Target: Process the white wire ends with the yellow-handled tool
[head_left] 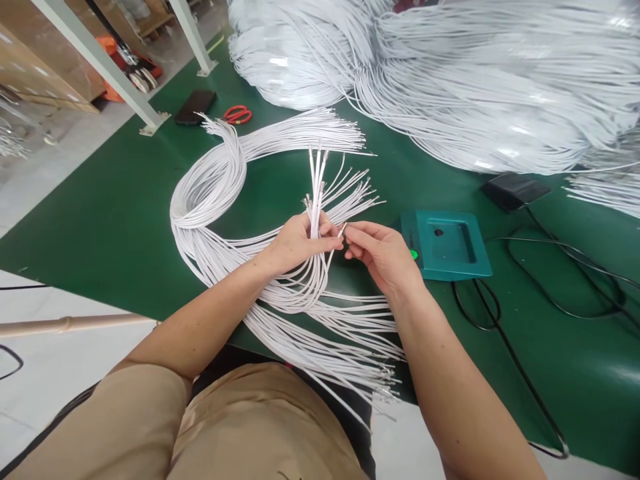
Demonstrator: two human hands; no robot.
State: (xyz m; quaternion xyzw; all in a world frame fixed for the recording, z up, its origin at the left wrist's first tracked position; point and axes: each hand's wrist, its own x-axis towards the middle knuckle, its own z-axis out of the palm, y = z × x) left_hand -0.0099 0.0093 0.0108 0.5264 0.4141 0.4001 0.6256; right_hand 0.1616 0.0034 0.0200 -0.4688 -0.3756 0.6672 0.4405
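Observation:
A small bunch of white wires stands up out of my left hand, whose fingers are closed round it. The thumb and forefinger of that hand also reach a single white wire end. My right hand pinches at the tip of this same wire, close beside the left fingertips. The bunch's wires curve down below my left hand. Under and around both hands lies a looped bundle of white wires, with small metal terminals at several ends.
A teal device with a recessed top and green button sits right of my right hand. Black cables trail near a black box. Large wire coils fill the back. Red-handled scissors and a dark flat object lie back left.

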